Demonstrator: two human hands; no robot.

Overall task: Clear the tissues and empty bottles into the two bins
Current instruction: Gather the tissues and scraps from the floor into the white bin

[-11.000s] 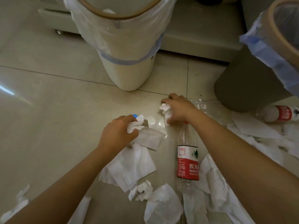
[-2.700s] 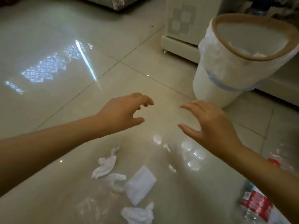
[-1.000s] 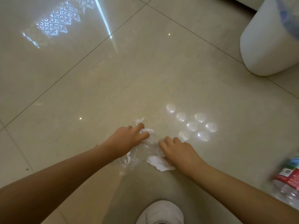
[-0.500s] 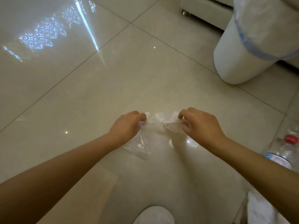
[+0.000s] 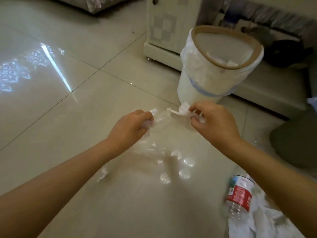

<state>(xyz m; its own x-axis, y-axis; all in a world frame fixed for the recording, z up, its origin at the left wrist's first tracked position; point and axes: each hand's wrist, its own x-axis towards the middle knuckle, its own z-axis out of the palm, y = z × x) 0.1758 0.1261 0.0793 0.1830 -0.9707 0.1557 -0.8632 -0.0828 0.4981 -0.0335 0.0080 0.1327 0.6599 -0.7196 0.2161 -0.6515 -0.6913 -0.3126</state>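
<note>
Glossy beige floor tiles (image 5: 106, 212) fill most of the view, with a patterned patch of light (image 5: 25, 69) lying toward the floor's far left edge. Near the far right stands a white bin (image 5: 202, 83) lined with a clear bag (image 5: 193, 60); its tan rim (image 5: 257, 48) is open and crumpled tissues (image 5: 223, 61) lie inside. Behind it sits a pale cabinet (image 5: 164, 26) on small feet.

Both arms reach forward over the middle of the floor. The left hand (image 5: 130, 127) has its fingers curled, its grip clamped on a bunch of clear plastic film (image 5: 159, 121) with a bit of white tissue poking out at the knuckles. The right hand (image 5: 212, 121) pinches a crumpled white tissue (image 5: 181, 115) between thumb and fingers, grip closed on it, and hangs just in front of the white bin's base. The film stretches between the two hands; I cannot tell whether the right hand also holds it.

At the near right edge a plastic bottle (image 5: 240, 194) with a red label lies on its side on the floor, touching a heap of loose white tissues (image 5: 257, 222) beside the right forearm. A small tissue scrap (image 5: 103, 176) lies alone on the floor near the left forearm. A dark rounded object (image 5: 295, 143), cut off and too dim to identify, sits at the right edge.
</note>
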